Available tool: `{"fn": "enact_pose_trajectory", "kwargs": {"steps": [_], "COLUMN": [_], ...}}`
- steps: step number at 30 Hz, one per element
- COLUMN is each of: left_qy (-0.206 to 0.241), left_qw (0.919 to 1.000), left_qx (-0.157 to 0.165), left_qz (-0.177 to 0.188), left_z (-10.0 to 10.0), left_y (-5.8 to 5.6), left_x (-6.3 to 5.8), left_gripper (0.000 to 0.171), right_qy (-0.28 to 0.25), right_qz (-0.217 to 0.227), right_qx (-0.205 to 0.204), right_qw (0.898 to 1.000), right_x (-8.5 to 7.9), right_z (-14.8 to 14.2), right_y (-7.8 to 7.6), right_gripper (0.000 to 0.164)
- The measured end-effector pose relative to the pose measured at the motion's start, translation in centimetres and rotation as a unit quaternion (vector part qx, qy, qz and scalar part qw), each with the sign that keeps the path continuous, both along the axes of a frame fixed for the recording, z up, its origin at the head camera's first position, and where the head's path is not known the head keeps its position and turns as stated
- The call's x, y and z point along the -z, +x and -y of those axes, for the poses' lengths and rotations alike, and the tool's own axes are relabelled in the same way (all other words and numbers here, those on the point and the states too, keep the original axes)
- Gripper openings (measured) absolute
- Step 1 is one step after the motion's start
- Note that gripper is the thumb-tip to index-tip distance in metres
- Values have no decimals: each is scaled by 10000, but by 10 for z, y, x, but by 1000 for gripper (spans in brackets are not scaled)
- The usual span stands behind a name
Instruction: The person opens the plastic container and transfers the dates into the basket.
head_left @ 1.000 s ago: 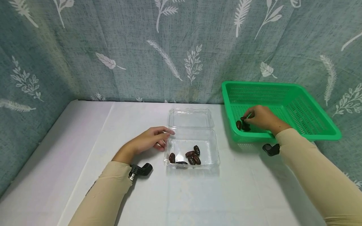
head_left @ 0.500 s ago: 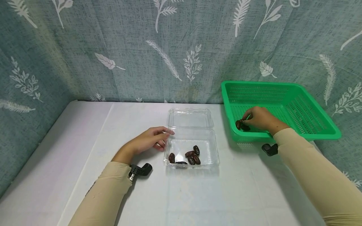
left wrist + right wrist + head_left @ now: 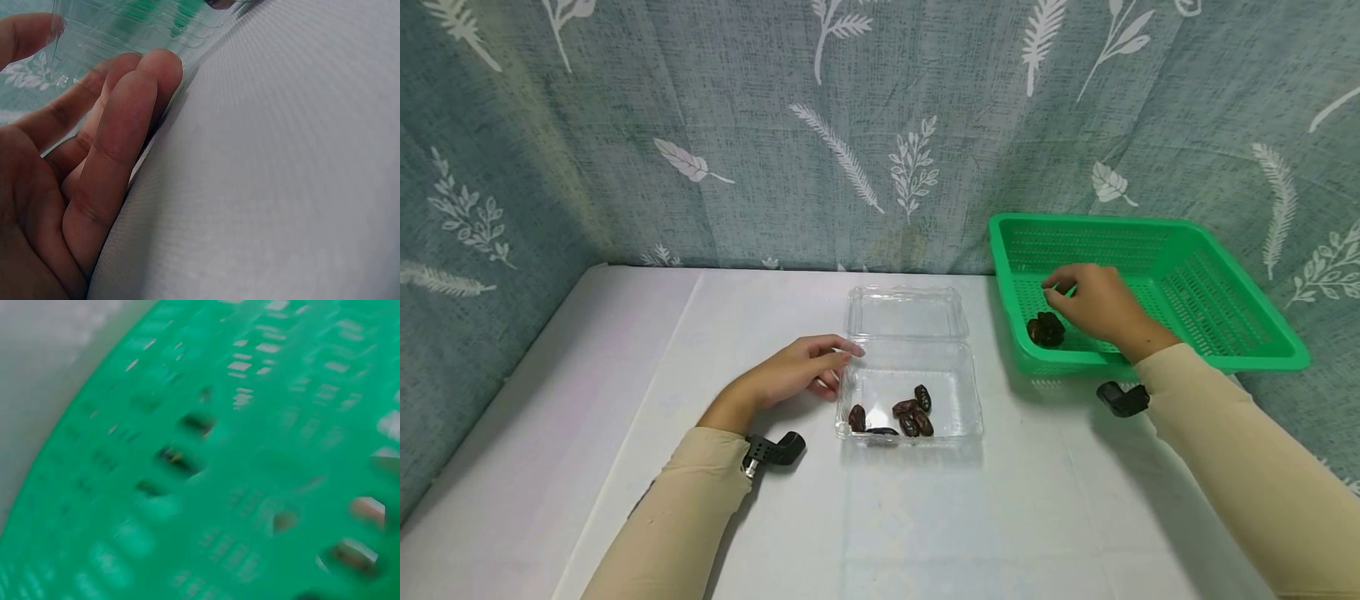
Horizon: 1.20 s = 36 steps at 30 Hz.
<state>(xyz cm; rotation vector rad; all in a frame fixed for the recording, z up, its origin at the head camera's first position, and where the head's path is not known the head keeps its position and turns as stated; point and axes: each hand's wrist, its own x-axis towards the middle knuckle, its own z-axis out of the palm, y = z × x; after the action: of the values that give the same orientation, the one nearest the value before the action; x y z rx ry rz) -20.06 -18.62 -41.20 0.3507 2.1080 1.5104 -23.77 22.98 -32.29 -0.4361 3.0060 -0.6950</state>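
A clear plastic clamshell box (image 3: 951, 392) lies with its lid folded back, several dark brown dates (image 3: 913, 417) inside. At its left side rests my left hand (image 3: 793, 375), fingers loosely bent and fingertips at the rim. In the left wrist view, its fingers (image 3: 119, 119) lie against the clear wall, close to the white cloth. Over the green basket (image 3: 1120, 222) hovers my right hand (image 3: 1097, 304), thumb and forefinger apart with no date showing between them. Below its fingertips a small cluster of dates (image 3: 1047, 330) sits in the basket's near left corner.
White cloth (image 3: 737, 533) covers the table. Behind it hangs a grey-green curtain (image 3: 737, 217) with leaf prints, and the basket stands close to it. The right wrist view is blurred and mostly filled by the basket's perforated green wall (image 3: 269, 469).
My right hand first lowers a date onto the cluster in the basket, then lets go and rises a little, fingers spreading. The left hand and the box stay where they are.
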Motion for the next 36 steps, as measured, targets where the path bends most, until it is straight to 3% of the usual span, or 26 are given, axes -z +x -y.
{"fn": "enact_pose_trajectory", "kwargs": {"steps": [7, 11, 17, 26, 36], "left_qy": [15, 23, 27, 26, -22], "left_qw": [10000, 10000, 10000, 10000, 9999], "left_qx": [3, 6, 3, -22, -73], "left_qz": [34, 36, 40, 79, 113], "left_z": [-1, 0, 0, 1, 0], "left_y": [-1, -2, -2, -1, 0], "left_x": [0, 1, 0, 0, -2], "left_gripper": [39, 39, 40, 40, 39], "right_qy": [-401, -450, -438, -287, -476], "right_qz": [-943, -1371, -2101, -1737, -724], "right_qx": [-172, -553, -1223, -1870, -2230], "right_qw": [9946, 9880, 9690, 9665, 9710], "right_x": [-13, -13, -9, 2, 25], "right_z": [25, 41, 66, 106, 155], "right_y": [25, 37, 51, 72, 71], "right_gripper": [28, 22, 15, 15, 17]}}
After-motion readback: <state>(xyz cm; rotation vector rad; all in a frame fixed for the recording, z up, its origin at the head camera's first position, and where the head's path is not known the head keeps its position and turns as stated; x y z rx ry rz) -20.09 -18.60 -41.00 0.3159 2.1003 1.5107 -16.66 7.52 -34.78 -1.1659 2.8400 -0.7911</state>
